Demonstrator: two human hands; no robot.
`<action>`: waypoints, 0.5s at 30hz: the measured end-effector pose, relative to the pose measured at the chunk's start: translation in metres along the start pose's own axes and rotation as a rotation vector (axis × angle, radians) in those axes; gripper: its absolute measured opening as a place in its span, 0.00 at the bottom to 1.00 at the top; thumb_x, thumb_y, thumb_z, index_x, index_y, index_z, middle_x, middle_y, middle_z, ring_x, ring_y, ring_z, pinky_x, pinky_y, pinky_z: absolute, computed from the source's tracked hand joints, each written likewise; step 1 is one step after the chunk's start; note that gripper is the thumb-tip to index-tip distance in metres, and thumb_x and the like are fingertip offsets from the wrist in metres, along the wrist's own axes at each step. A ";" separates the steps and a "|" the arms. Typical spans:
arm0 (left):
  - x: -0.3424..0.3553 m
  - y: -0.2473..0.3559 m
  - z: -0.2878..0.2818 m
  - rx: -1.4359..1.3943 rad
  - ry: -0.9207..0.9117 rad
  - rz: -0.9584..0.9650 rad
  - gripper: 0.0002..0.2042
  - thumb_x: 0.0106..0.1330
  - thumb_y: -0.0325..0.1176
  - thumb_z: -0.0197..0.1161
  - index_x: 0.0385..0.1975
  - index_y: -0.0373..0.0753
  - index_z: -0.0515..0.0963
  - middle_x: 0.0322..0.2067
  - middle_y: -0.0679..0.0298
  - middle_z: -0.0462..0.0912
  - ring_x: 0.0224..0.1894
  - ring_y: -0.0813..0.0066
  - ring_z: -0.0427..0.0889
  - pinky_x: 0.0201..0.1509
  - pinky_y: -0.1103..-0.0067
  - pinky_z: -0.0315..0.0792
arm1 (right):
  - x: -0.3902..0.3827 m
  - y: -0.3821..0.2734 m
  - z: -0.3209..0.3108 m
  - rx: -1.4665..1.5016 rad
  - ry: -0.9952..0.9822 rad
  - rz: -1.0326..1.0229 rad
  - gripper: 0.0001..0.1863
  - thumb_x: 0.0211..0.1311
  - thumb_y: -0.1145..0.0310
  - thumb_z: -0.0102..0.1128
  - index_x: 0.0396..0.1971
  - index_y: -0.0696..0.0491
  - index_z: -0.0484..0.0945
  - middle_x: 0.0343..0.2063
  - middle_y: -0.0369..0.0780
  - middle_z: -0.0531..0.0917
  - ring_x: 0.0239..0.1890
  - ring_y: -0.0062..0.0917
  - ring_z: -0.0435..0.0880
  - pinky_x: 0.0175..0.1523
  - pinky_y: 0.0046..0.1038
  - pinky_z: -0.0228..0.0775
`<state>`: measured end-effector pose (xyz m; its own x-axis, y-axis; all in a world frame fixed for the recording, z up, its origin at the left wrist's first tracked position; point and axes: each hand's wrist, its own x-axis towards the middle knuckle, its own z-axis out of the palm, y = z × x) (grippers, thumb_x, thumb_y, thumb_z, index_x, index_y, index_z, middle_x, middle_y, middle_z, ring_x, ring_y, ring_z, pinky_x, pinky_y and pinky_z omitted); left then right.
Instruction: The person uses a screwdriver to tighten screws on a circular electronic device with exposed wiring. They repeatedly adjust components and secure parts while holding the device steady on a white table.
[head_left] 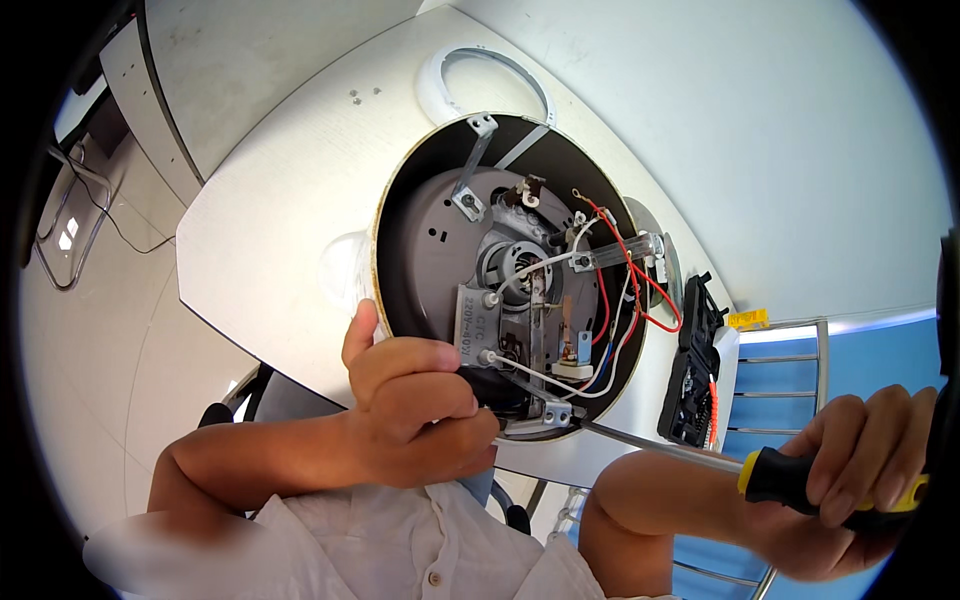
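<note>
An upturned rice cooker stands with its underside uncovered, showing a grey inner pan, metal brackets, and red, white and blue wires. My left hand curls around its near-left rim, thumb outside and index fingertip beside a grey rectangular block with two white leads. My right hand grips the black and yellow handle of a screwdriver. The screwdriver's long shaft points left, its tip at or close to the small metal bracket on the near rim. Exact tip contact is too small to tell.
A white ring lies behind the cooker, with several small metal pieces to its left. At the right, a black tool case stands open near the white table's edge, holding a red-orange item. A pale wall borders the table's far right.
</note>
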<state>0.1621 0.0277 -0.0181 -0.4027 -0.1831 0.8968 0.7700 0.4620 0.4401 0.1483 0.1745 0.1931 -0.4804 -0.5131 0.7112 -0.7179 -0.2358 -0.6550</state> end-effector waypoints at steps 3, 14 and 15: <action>0.001 0.001 0.000 -0.001 -0.007 -0.005 0.09 0.33 0.32 0.62 0.18 0.51 0.71 0.27 0.72 0.65 0.37 0.70 0.69 0.65 0.59 0.42 | 0.024 0.013 -0.059 0.636 -0.464 0.313 0.08 0.58 0.74 0.54 0.36 0.55 0.66 0.35 0.41 0.70 0.36 0.32 0.71 0.39 0.28 0.68; -0.002 0.000 0.000 0.014 0.012 -0.006 0.09 0.34 0.34 0.62 0.18 0.52 0.72 0.28 0.72 0.65 0.38 0.70 0.70 0.65 0.58 0.42 | 0.014 0.014 -0.036 0.405 -0.204 0.227 0.15 0.61 0.71 0.51 0.45 0.60 0.63 0.27 0.38 0.70 0.19 0.21 0.70 0.22 0.22 0.68; -0.002 0.000 0.000 0.011 0.017 -0.006 0.09 0.34 0.34 0.62 0.18 0.52 0.72 0.28 0.72 0.65 0.38 0.70 0.69 0.65 0.58 0.42 | 0.005 0.006 -0.021 0.215 -0.008 0.151 0.15 0.60 0.71 0.52 0.44 0.61 0.63 0.26 0.38 0.69 0.17 0.20 0.69 0.22 0.22 0.67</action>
<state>0.1624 0.0282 -0.0202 -0.3989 -0.2001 0.8949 0.7624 0.4700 0.4449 0.1306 0.1883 0.1978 -0.5695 -0.5625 0.5994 -0.5138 -0.3256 -0.7937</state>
